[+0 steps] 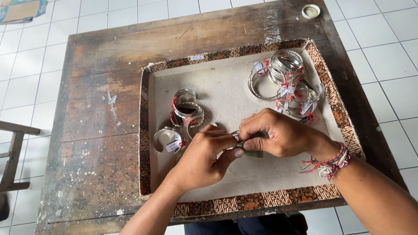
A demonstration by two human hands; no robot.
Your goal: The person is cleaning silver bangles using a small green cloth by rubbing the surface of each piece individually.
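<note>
My left hand [204,159] and my right hand [276,132] meet over the middle of a shallow tray [244,202] with a patterned brown rim and a pale lining. Together they pinch a silver bracelet [235,134], mostly hidden by the fingers, with a small green cloth [253,153] pressed against it under my right thumb. A woven multicoloured band [331,163] circles my right wrist. Left of my hands lie silver cuff bracelets [185,111] with red strings and white tags. A pile of silver bangles [285,76] with tags sits in the tray's far right corner.
The tray rests on a worn, paint-flecked wooden table [100,126]. A small round lid [311,11] lies at the table's far right corner. White floor tiles [383,48] surround the table, and part of a wooden stool [13,152] stands at the left.
</note>
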